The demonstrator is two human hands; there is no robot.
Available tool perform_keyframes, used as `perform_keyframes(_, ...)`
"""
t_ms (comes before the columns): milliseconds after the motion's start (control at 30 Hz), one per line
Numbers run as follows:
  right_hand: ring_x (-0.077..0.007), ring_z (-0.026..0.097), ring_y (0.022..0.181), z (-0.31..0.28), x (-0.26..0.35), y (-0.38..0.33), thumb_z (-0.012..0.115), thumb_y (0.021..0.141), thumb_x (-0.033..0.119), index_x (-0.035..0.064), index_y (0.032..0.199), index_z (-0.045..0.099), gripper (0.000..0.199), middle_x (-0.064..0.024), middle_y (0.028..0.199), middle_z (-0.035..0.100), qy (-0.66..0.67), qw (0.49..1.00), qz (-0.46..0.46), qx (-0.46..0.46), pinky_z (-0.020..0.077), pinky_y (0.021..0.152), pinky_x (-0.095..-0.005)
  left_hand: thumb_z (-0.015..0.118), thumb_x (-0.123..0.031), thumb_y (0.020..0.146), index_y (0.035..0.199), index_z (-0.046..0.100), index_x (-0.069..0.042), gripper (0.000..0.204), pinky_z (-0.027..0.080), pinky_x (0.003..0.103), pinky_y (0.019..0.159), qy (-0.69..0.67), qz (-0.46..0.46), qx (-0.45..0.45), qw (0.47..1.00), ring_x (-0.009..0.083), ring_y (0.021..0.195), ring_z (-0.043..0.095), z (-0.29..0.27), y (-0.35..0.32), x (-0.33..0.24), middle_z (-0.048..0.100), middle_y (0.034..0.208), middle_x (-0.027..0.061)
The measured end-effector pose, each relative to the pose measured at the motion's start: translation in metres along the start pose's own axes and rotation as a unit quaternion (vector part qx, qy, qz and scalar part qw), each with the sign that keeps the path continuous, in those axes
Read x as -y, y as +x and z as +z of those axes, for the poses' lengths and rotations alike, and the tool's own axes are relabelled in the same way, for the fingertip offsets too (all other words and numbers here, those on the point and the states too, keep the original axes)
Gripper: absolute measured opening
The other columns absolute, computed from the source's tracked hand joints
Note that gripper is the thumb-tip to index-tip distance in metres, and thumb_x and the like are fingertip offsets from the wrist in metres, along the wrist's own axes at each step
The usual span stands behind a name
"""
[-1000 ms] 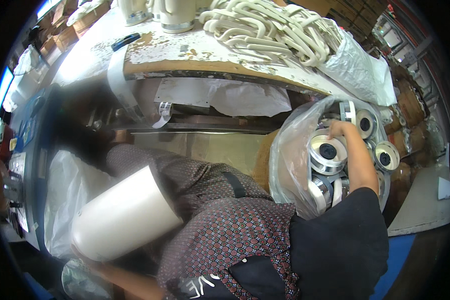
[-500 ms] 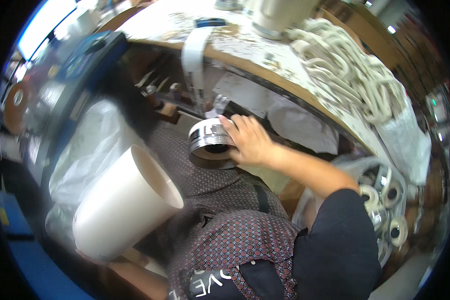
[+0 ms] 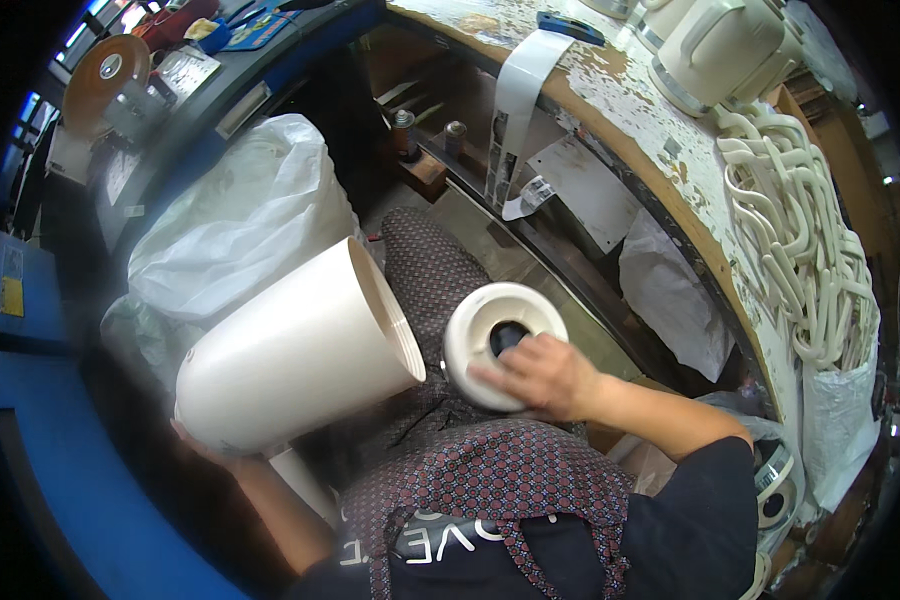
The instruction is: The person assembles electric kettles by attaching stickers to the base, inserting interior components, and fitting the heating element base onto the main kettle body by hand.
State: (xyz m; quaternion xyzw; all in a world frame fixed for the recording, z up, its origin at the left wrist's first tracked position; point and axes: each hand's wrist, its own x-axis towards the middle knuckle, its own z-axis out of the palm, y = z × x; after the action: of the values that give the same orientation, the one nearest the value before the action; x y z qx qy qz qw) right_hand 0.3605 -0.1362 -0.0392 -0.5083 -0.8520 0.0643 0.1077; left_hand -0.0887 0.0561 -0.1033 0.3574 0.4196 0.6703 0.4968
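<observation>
A large cream plastic shell (image 3: 290,350), an open-ended cylinder narrowing a little toward its far-left end, lies tilted over my lap with its open mouth facing right. My left hand (image 3: 208,450) supports it from beneath at the lower end; most of the fingers are hidden behind it. My right hand (image 3: 550,378) grips a round cream ring-shaped part (image 3: 465,340) with a black centre, its fingers over the near rim and slightly blurred. The ring is held just right of the shell's mouth, apparently apart from it, above my patterned apron.
A worn white bench (image 3: 630,100) curves along the far right, bearing cream jug-like bodies (image 3: 720,50) and a pile of cream handles (image 3: 800,240). A label strip (image 3: 520,80) hangs over its edge. Left stand a white plastic bag (image 3: 240,220) and a brown tape roll (image 3: 105,80).
The ring has been turned from its striped metallic side to its cream face and brought down toward my lap. The shell has tipped flatter and shifted right. The view has moved too.
</observation>
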Motion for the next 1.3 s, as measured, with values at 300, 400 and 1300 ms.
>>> perform_keyframes(300,-0.0210,0.056,0.116,-0.036,-0.028,0.087,0.081,0.070,0.022,-0.0010,0.147,0.032,0.094,-0.0127,0.132,0.054,0.591,0.717,0.166,-0.331,0.0475,0.096,-0.0349,0.036,-0.038,0.101,0.128,0.053,-0.002,0.048,0.047,0.041,0.097,-0.050,-0.026,0.010,0.998,0.0265,0.111,0.058,0.012,-0.020,0.023,0.059,0.128,0.0114)
perform_keyframes(400,-0.0261,0.057,0.101,-0.027,-0.027,0.103,0.084,0.064,0.031,-0.0040,0.141,0.041,0.096,-0.0145,0.112,0.059,0.376,0.847,0.089,-0.365,0.0465,0.088,-0.0392,0.035,-0.033,0.101,0.123,0.056,0.002,0.046,0.050,0.038,0.091,0.021,0.011,0.016,1.000,0.0250,0.104,0.061,0.019,-0.019,0.020,0.062,0.120,0.0140)
perform_keyframes(1300,-0.0240,0.055,0.118,-0.021,-0.011,0.125,0.076,0.072,0.036,-0.0029,0.145,0.035,0.092,-0.0160,0.131,0.054,0.523,0.753,0.165,-0.365,0.0423,0.102,-0.0386,0.037,-0.051,0.096,0.130,0.051,-0.002,0.062,0.050,0.043,0.094,0.029,0.092,-0.021,0.995,0.0289,0.113,0.059,0.021,-0.003,-0.029,0.059,0.126,0.0158)
